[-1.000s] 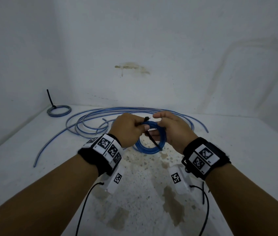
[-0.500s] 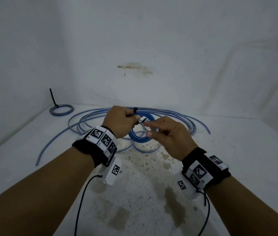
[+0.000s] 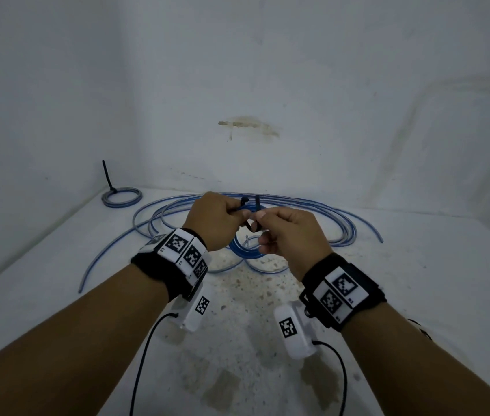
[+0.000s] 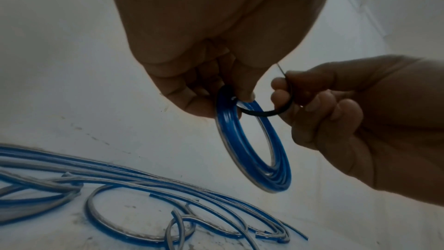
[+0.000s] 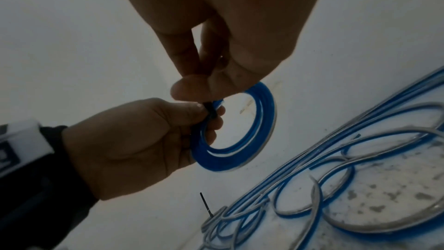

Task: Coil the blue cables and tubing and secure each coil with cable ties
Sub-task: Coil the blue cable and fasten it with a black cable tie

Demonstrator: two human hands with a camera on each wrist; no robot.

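Tying is the step I judge: my left hand [image 3: 218, 223] grips the small blue coil [image 4: 254, 145] above the table centre, my right hand [image 3: 290, 232] pinches the black cable tie [image 4: 264, 112] at its 12 o'clock, next threading and pulling tight.

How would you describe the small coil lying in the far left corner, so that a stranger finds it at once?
Look along the white floor to its far left corner, where the two walls meet. There lies a small tied coil, apart from the loose blue tubing. Only this one has a black cable tie tail sticking up.
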